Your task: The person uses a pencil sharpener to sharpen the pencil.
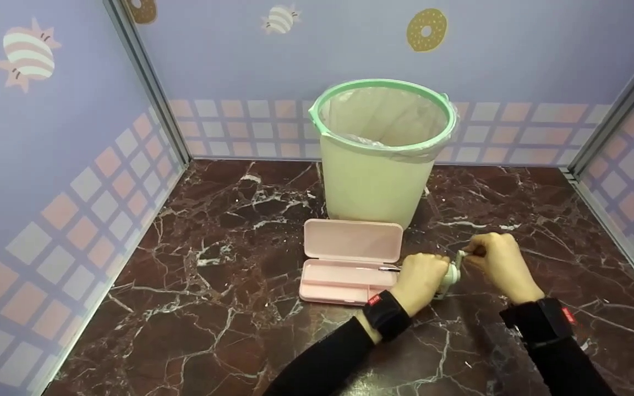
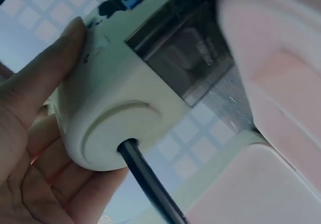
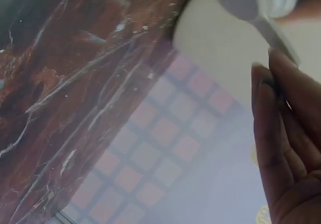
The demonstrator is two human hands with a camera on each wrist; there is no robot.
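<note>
My left hand (image 1: 420, 280) grips a pale green hand-crank pencil sharpener (image 1: 453, 274), mostly covered by the hand in the head view. The left wrist view shows its body with a dark printed picture and a see-through shavings drawer (image 2: 183, 58). A dark pencil (image 2: 150, 181) sticks into the round hole at its front; its point is hidden inside. On the opposite side, my right hand (image 1: 501, 267) pinches the knob of the crank arm (image 3: 275, 38) between thumb and fingers. Left of the sharpener lies an open pink pencil case (image 1: 353, 242), partly behind my left hand.
Behind the pencil case stands a pale green bin (image 1: 375, 187) with a green rim and a clear liner. The dark red marbled tabletop (image 1: 229, 242) is bounded by patterned wall panels (image 1: 240, 71) at the back and both sides.
</note>
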